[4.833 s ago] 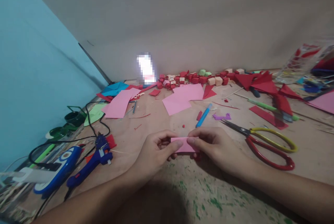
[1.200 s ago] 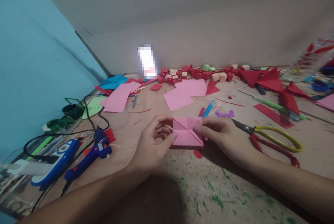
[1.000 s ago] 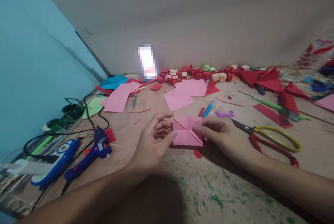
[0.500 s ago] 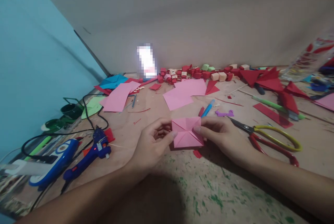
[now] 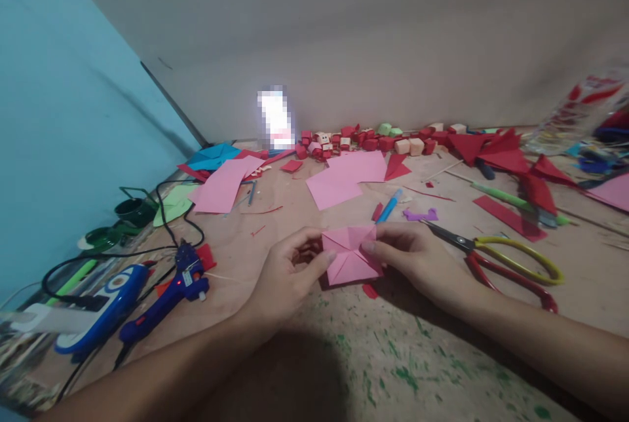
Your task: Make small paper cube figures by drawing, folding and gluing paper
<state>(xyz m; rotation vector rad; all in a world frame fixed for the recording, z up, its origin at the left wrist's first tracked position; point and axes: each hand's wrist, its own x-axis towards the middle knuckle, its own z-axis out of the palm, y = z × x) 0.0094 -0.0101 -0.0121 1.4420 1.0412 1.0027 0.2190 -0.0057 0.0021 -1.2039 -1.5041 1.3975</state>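
Note:
A small square of folded pink paper [image 5: 350,268], its creases meeting at the centre, is held just above the table. My left hand [image 5: 295,268] pinches its left edge, thumb on top and fingers curled behind. On the opposite edge, my right hand [image 5: 413,251] grips it the same way, thumb lying near the middle crease. Beyond the paper lie a blue pen [image 5: 391,206] and a purple paper piece [image 5: 420,214]. Scissors [image 5: 491,258] with yellow and red handles rest beside my right hand. The fingertips behind the paper are hidden.
At left are a blue glue gun [image 5: 170,301] with a lit red light, black cables and a blue-white power strip [image 5: 105,307]. Pink sheets [image 5: 339,183] lie further back, before a row of small paper cubes [image 5: 373,140]. A bright phone [image 5: 276,117] leans on the wall.
The thumbs have shifted slightly inward on the pink paper, and its right side looks a little more tilted. The whole view has moved slightly; both hands keep their hold.

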